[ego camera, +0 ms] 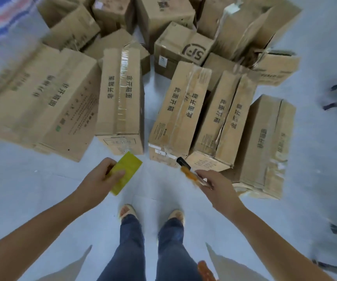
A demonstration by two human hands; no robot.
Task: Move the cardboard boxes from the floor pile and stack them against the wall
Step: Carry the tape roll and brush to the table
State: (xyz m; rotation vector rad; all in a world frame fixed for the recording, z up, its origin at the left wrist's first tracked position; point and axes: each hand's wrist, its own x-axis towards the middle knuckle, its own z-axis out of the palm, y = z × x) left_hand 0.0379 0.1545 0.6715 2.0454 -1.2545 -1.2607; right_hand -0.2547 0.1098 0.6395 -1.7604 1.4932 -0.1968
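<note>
I saw the cardboard boxes (121, 102) heaped on the pale floor (42, 189) across the upper half of the frame, several long ones lying on their sides, one at upper centre stamped SF (186, 51). At lower centre my left hand (100, 179) gripped a yellow pad (126, 172) between thumb and fingers. My right hand (216, 185) pinched an orange-and-black marker (188, 171), its dark tip pointing toward the nearest box. Neither hand touched a box. Below stood jeans (133, 250) and sandals (126, 211).
</note>
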